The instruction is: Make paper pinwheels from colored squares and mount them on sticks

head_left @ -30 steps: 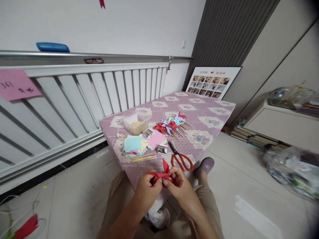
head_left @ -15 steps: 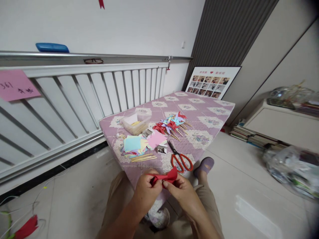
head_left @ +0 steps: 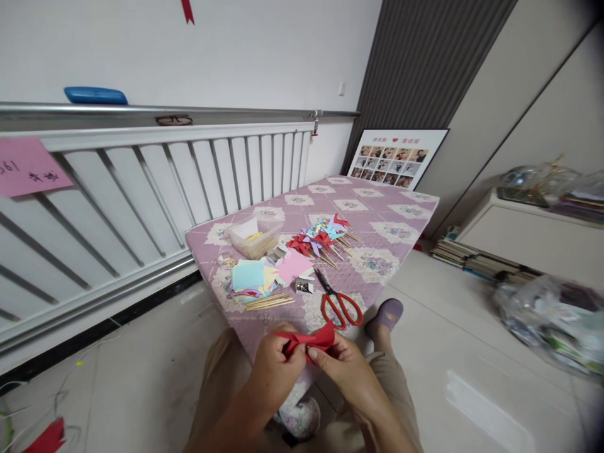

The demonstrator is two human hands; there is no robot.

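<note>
Red paper [head_left: 323, 337] is pinched by the fingers of the left hand [head_left: 278, 362] and the right hand [head_left: 343, 363], over the near end of the table [head_left: 302, 313]; scissors [head_left: 330, 290] are set just beyond.

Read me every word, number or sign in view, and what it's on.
"61": pink note on the radiator; the digit before it is cut by the picture's edge, and the handwritten characters beside it are too blurred to read.
Photo board: characters flank a red heart, too small to read.
Scissors, red paper: no lettering seen.
</note>
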